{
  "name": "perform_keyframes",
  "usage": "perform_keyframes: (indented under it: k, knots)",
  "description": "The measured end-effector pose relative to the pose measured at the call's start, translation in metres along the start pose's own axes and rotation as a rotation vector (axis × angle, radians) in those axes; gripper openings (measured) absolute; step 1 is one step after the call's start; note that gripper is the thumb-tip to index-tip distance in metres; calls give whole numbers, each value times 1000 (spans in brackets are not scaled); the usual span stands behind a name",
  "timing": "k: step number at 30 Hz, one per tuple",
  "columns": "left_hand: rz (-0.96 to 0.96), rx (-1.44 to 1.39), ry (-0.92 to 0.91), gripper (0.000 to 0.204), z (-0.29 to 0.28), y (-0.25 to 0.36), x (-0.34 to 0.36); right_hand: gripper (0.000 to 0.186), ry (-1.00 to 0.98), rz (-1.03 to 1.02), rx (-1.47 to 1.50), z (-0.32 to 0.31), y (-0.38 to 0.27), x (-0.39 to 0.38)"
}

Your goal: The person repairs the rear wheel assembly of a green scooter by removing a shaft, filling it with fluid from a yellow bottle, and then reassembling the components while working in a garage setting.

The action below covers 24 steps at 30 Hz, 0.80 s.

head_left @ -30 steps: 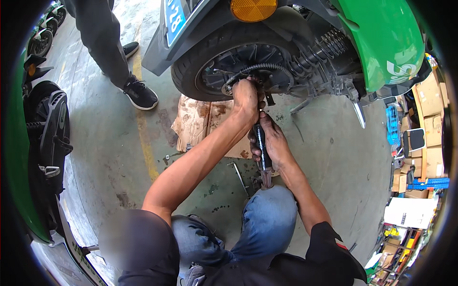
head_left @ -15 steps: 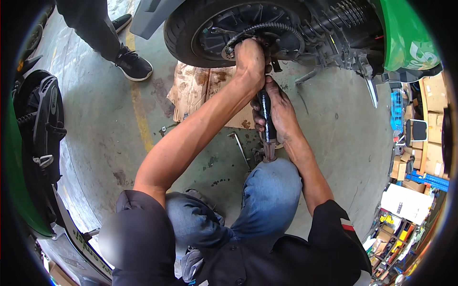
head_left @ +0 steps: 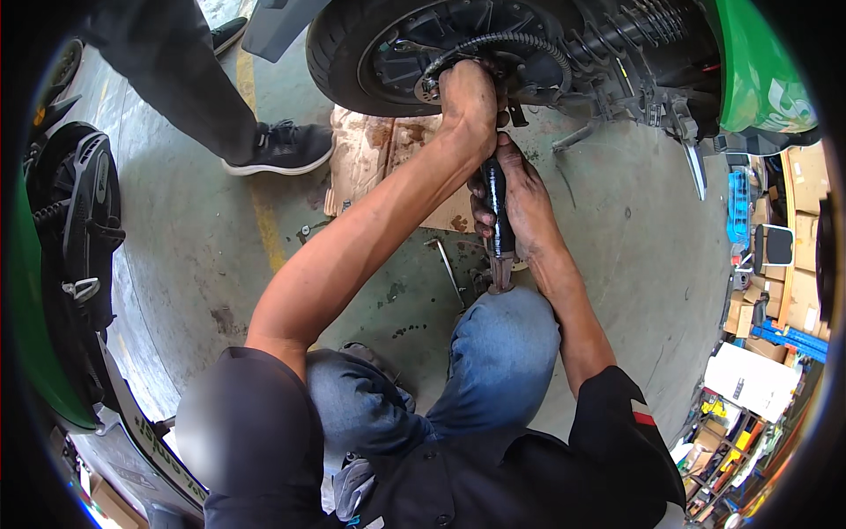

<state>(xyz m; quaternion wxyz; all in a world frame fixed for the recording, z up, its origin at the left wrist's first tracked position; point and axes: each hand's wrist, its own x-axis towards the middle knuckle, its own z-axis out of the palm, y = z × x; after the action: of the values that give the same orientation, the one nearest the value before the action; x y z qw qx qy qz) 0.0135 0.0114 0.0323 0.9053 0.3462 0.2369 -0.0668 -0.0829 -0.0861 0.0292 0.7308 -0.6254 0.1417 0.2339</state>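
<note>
My right hand [head_left: 522,189] wraps around a black-handled tool [head_left: 498,207] lying along its palm, the long axis running from beside my right knee [head_left: 507,335] toward the wheel [head_left: 330,70]. My left hand [head_left: 469,93] is nearer the wheel — just beyond the tool's far end, below the corrugated tube [head_left: 498,38] — its fingers hidden, so I cannot tell its grip.
</note>
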Motion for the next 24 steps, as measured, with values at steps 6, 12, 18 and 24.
perform_keyframes:
  k: [6,12,18,24]
  knots:
    - [-2,25,-32,18,1,-2,-1,48,10,5,5,-1,-1,-1]
    - [20,15,-24,17,-3,-3,3,50,7,-2,-10,1,-1,1]
    - [25,33,-19,19,-2,-2,0,51,-17,1,-2,-2,1,3]
    - [14,25,13,19,1,-2,-3,47,-12,32,20,-2,-2,1]
